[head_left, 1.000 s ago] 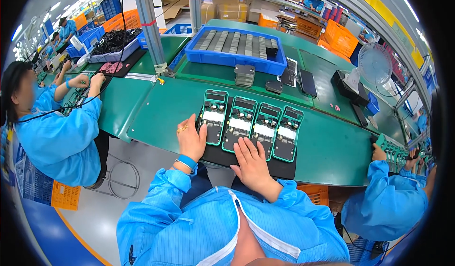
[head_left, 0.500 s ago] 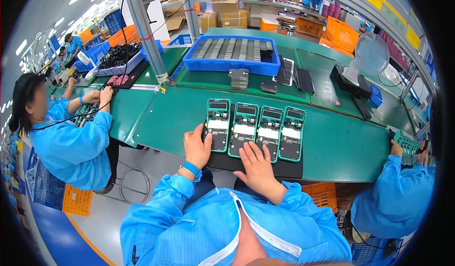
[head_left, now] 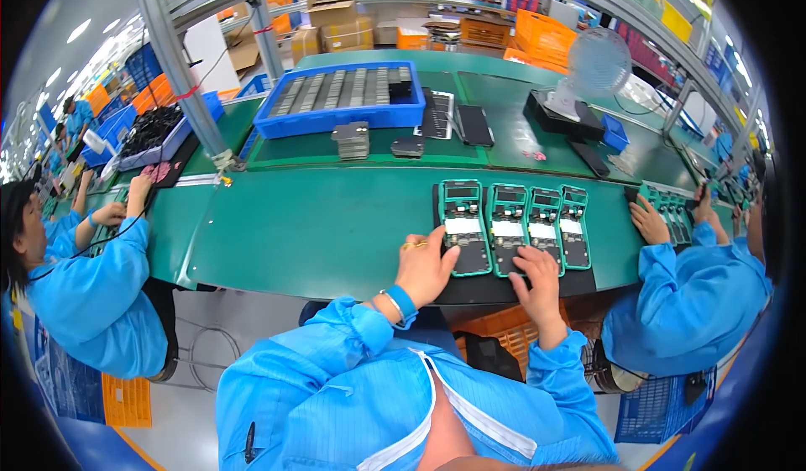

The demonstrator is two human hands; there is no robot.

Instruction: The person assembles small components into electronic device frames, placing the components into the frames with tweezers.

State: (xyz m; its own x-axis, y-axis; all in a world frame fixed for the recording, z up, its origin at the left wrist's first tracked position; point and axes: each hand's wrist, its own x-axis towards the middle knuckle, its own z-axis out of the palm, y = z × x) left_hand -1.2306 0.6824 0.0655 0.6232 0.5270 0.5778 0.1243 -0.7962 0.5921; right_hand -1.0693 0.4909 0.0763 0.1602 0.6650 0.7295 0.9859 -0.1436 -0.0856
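Note:
Several green-framed phone-like housings (head_left: 464,229) with exposed circuit boards and white strips lie in a row on a black mat (head_left: 579,281). My left hand (head_left: 421,269) is at the left edge of the leftmost housing, thumb and forefinger apart, some fingertips hidden. A blue band and a bracelet circle that wrist. My right hand (head_left: 539,283) lies with spread fingers over the lower ends of the middle housings (head_left: 509,227). Neither hand grasps a housing. The rightmost housing (head_left: 574,226) is untouched.
Behind stand a blue tray (head_left: 336,123) of grey blocks, a stack of grey plates (head_left: 352,141), a dark slab (head_left: 475,126) and a fan (head_left: 598,64). Blue-sleeved people work at left (head_left: 96,303) and right (head_left: 676,295), the right one beside similar green frames (head_left: 667,211). A metal post (head_left: 176,68) rises at left.
The mat with its housings has slid right along the green table, nearer the person at right. Both my hands have moved along with it. The view has turned somewhat right.

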